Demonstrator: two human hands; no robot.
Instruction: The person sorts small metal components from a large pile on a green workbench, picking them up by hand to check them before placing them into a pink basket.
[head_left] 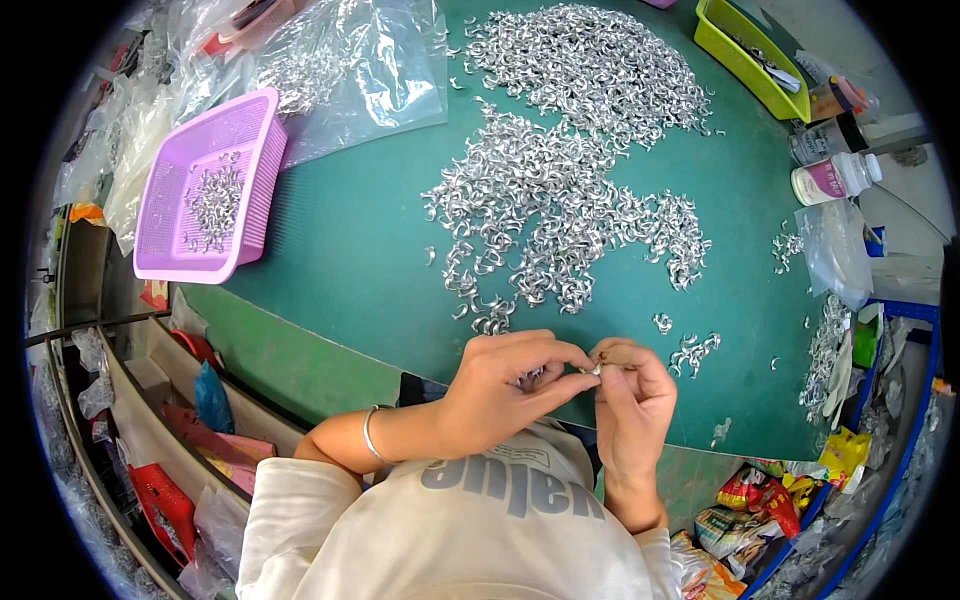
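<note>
Hands pinching one small silver metal clip between left grip and right grip, above green bench strewn with clips.

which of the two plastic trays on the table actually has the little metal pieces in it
The pink tray at the left edge of the green table: a small heap of silver metal pieces lies in it. The lime-green tray at the far right shows none.
</note>
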